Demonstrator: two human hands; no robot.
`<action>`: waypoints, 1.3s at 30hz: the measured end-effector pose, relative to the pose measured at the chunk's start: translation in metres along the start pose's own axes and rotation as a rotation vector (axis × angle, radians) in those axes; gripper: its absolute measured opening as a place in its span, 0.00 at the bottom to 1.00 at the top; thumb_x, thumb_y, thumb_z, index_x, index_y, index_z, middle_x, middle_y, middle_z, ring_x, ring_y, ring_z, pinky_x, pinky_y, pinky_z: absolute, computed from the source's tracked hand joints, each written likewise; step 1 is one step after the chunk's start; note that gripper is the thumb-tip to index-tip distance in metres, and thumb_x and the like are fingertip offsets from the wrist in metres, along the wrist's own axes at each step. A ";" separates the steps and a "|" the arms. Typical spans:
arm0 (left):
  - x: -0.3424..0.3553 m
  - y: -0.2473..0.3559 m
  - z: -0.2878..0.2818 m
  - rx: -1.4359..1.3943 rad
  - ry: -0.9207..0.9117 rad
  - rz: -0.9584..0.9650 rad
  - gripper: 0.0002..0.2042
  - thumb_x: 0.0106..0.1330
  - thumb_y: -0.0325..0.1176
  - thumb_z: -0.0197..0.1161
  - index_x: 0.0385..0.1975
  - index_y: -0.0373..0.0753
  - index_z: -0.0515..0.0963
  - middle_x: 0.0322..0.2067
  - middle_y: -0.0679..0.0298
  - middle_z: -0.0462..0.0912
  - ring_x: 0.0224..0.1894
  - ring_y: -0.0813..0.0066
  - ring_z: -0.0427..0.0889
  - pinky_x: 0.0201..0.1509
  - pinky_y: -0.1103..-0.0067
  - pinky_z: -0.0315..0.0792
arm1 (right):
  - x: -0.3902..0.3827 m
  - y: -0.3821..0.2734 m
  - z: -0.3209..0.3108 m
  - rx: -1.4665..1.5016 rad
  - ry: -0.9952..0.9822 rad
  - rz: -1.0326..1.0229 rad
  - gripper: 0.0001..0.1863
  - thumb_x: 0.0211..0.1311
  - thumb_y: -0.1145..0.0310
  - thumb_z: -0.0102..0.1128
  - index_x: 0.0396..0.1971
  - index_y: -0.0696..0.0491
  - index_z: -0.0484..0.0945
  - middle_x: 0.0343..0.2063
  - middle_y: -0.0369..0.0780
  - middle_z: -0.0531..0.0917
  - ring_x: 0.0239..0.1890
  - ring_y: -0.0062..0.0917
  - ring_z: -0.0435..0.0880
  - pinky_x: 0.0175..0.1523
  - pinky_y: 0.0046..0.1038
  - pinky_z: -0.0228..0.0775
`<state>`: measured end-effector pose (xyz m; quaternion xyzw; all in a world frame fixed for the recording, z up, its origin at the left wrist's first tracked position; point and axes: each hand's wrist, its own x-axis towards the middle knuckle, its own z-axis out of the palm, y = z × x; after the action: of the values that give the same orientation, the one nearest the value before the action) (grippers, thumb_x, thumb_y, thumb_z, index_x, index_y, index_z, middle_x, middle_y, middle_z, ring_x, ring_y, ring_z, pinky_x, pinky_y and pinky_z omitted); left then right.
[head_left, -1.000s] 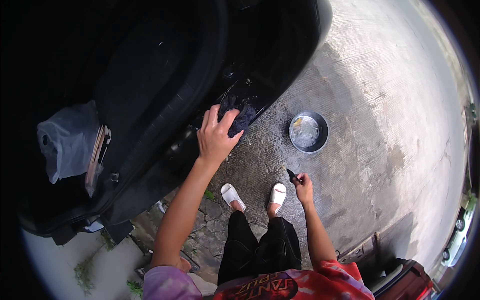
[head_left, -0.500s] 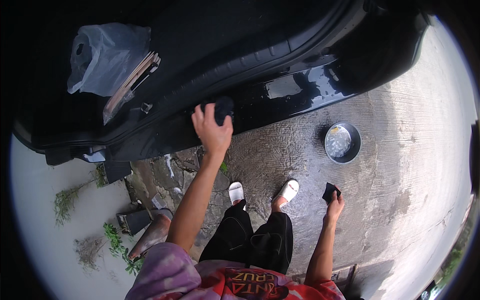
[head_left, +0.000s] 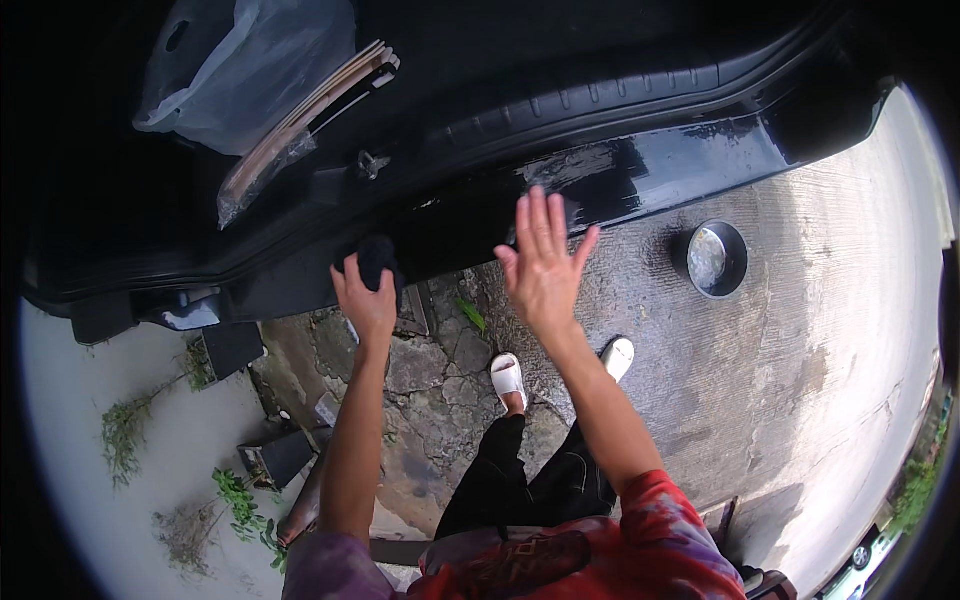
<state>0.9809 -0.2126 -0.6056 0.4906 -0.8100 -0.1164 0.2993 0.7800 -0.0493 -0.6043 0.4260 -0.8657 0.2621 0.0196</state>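
Note:
My left hand (head_left: 366, 312) is closed on a dark, bunched cloth (head_left: 377, 258) at the edge of a car's glossy black rear bumper (head_left: 700, 160). To its right, my right hand (head_left: 545, 275) lies flat over the bumper with its fingers spread. A dark, thin piece (head_left: 571, 212) shows beside and partly under those fingers; most of it is hidden. Wet streaks shine on the bumper just beyond my right fingertips.
In the open trunk lie a clear plastic bag (head_left: 260, 90) and a bundle of thin wooden strips (head_left: 300, 125) by a metal latch (head_left: 372, 165). A round bucket (head_left: 741, 268) with sudsy water stands on the wet concrete (head_left: 800, 300) to the right. Potted plants (head_left: 240, 500) are at left.
My right hand has come up from low on the right, where it held a small black piece, to the bumper. My left hand has moved left along the edge with the cloth.

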 end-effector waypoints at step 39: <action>0.193 0.137 0.041 -0.210 -0.572 1.577 0.38 0.35 0.45 0.77 0.57 0.58 0.80 0.58 0.51 0.77 0.60 0.46 0.75 0.59 0.53 0.66 | 0.059 0.116 -0.058 -0.510 0.199 0.449 0.52 0.69 0.28 0.40 0.76 0.59 0.53 0.79 0.47 0.51 0.82 0.40 0.42 0.77 0.63 0.32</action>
<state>0.7913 -0.3162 -0.5008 -0.2971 -0.9448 -0.0679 0.1203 0.6447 -0.0071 -0.5898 0.1790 -0.9692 0.0755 0.1515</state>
